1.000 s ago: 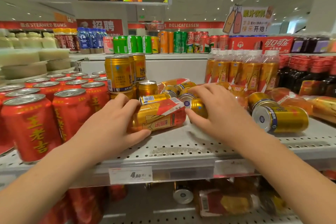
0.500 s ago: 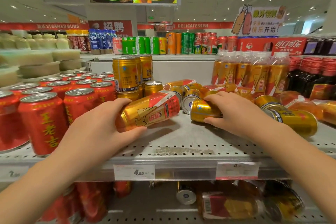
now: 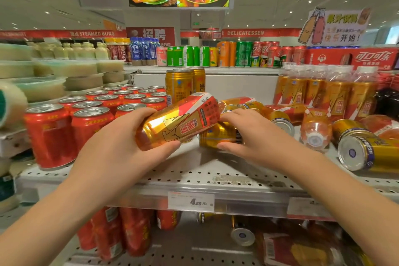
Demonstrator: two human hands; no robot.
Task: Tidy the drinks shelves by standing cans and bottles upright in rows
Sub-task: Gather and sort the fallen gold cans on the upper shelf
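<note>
Tall gold-and-red can sits tilted in the left hand, fingers clamped round its lower body, lifted off the shelf. The right hand wraps its fingers round a short gold can lying beneath them. Both cans look rigid, slick and probably full, so mid-body grips suit.

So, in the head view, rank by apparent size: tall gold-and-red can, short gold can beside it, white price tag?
1. tall gold-and-red can
2. white price tag and short gold can look alike; the right hand partly hides that can.
</note>
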